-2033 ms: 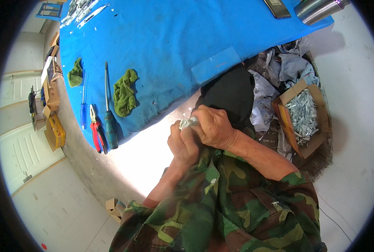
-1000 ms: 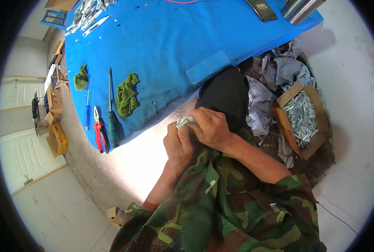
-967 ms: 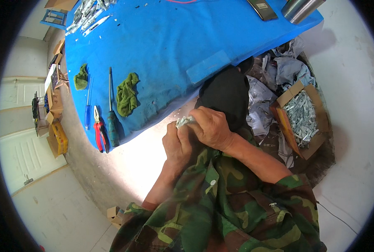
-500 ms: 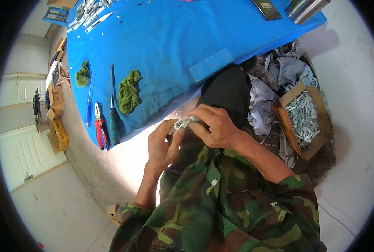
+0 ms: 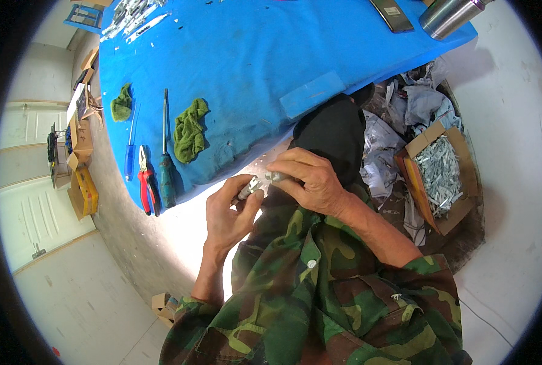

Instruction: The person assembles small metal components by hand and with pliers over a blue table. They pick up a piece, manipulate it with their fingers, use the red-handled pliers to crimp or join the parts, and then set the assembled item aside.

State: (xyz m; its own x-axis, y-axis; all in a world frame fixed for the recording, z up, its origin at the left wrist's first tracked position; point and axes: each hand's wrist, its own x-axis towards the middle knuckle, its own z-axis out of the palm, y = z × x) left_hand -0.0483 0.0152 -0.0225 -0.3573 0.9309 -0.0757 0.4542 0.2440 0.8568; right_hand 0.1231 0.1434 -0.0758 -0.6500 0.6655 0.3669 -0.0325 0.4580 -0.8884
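In front of my lap, my left hand pinches a small silvery-grey metal part between thumb and fingers. A short grey piece sits in the closed fingertips of my right hand. A narrow gap separates the two pieces. Their exact kind is too small to make out, and the fingers cover much of both. Beyond my left hand, on the blue-covered table, lie red-handled pliers, a dark-handled screwdriver, a blue-handled screwdriver and a crumpled green cloth.
A smaller green cloth lies near the table's left edge. Silvery parts are heaped at its far left, a phone and a steel flask at the far right. A cardboard box of metal pieces stands at my right beside grey plastic bags.
My hands have drawn slightly apart, so the pieces that were together now show a gap between them. My left hand has shifted a little left. The tools have stayed in place.
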